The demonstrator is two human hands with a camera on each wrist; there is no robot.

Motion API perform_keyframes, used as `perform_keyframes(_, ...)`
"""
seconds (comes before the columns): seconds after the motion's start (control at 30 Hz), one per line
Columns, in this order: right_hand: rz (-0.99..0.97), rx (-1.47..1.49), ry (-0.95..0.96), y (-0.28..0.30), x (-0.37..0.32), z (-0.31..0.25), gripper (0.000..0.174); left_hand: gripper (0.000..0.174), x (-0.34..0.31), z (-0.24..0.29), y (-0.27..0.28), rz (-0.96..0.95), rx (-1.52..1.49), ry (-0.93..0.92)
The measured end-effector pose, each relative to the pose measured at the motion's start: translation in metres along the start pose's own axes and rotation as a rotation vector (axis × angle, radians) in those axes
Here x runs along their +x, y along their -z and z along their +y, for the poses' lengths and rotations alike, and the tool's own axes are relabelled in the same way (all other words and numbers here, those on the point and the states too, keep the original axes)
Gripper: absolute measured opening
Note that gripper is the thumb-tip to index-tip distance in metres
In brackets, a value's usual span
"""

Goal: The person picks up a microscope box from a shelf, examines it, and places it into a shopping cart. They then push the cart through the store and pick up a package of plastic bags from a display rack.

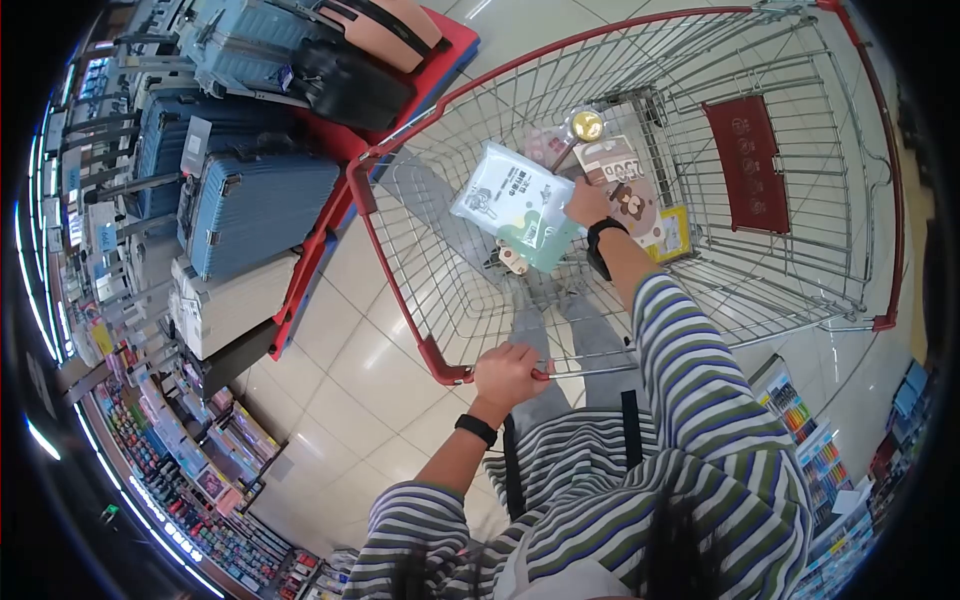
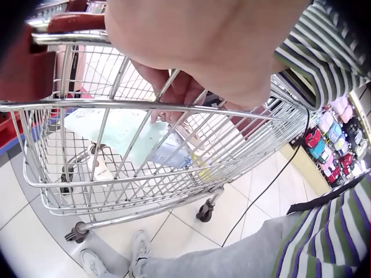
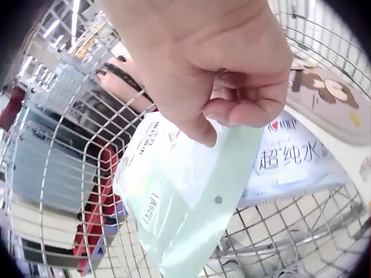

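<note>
My right hand (image 1: 588,205) pinches the edge of a white and pale green plastic packet (image 1: 512,200) inside a wire shopping cart (image 1: 420,290). In the right wrist view, the packet hangs tilted from the thumb and curled fingers, over a light blue packet (image 3: 298,156) with Chinese lettering. Beside that hand lies a flat bear-printed item (image 1: 628,198) in beige and brown. My left hand (image 1: 508,375) grips the cart's near rail, by its red end piece (image 1: 440,362). A small cream-coloured item (image 1: 512,258) shows at the packet's lower edge.
A round yellow-topped item (image 1: 587,125), a pink pack (image 1: 548,147) and a yellow-edged pack (image 1: 675,236) also lie in the cart. Blue suitcases (image 1: 265,210) stand on a red platform (image 1: 318,250) to the left. Stocked shelves (image 1: 200,450) line the lower left.
</note>
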State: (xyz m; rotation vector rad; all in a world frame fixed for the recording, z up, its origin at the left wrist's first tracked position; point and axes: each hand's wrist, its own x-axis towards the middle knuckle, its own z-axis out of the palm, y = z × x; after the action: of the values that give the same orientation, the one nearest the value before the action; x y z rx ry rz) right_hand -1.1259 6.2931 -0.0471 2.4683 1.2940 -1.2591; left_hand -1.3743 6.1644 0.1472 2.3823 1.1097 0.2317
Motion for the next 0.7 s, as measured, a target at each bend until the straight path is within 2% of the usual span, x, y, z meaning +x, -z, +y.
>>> perform_keyframes(0.03, 0.048, -0.025, 0.104, 0.002, -0.004, 0.002, 0.037, 0.032, 0.000, 0.001, -0.001, 0.002, -0.008, 0.008)
perform_keyframes(0.07, 0.045, -0.036, 0.102, 0.004, -0.004, -0.001, 0.037, 0.032, 0.000, -0.001, -0.001, -0.006, -0.001, 0.005)
perform_keyframes(0.13, -0.537, -0.168, 0.226, 0.009, -0.001, -0.010, 0.028, 0.032, 0.002, 0.001, -0.002, -0.009, 0.004, 0.007)
perform_keyframes(0.17, -0.538, -0.170, 0.225, 0.007, -0.008, -0.012, 0.028, 0.032, 0.001, 0.002, 0.002, -0.013, 0.009, 0.010)
perform_keyframes(0.23, -0.974, 0.154, 0.072, 0.013, -0.033, -0.020, 0.026, 0.032, 0.004, 0.001, 0.004, -0.022, 0.021, 0.009)
perform_keyframes(0.27, -0.978, 0.159, 0.072, 0.012, -0.032, -0.021, 0.026, 0.032, 0.004, 0.001, 0.004, -0.011, 0.016, 0.008)
perform_keyframes(0.33, -0.836, -0.038, 0.169, 0.006, -0.022, -0.018, 0.034, 0.032, 0.002, 0.000, 0.005, -0.008, 0.006, 0.007)
perform_keyframes(0.37, -0.840, -0.035, 0.164, 0.003, -0.019, -0.013, 0.034, 0.033, 0.002, -0.001, 0.005, -0.013, 0.016, 0.006)
perform_keyframes(0.43, 0.045, -0.194, 0.347, -0.005, -0.015, 0.001, 0.053, 0.033, 0.003, -0.001, 0.004, -0.026, 0.025, 0.010)
perform_keyframes(0.47, 0.034, -0.191, 0.349, -0.009, -0.011, 0.008, 0.053, 0.033, 0.003, -0.001, 0.004, -0.014, 0.023, 0.006)
perform_keyframes(0.53, 0.150, -0.454, 0.364, 0.002, -0.019, 0.010, 0.081, 0.033, 0.002, -0.002, 0.005, -0.013, 0.022, 0.015)
perform_keyframes(0.57, 0.138, -0.453, 0.368, 0.004, -0.024, 0.008, 0.081, 0.033, 0.003, -0.002, 0.005, -0.011, 0.022, 0.012)
perform_keyframes(0.63, 0.111, -0.474, 0.246, 0.004, -0.031, 0.007, 0.096, 0.033, 0.003, -0.002, 0.006, -0.011, 0.022, 0.017)
perform_keyframes(0.7, 0.140, -0.546, 0.263, -0.005, -0.029, 0.012, 0.101, 0.033, 0.003, -0.001, 0.006, -0.010, 0.027, 0.005)
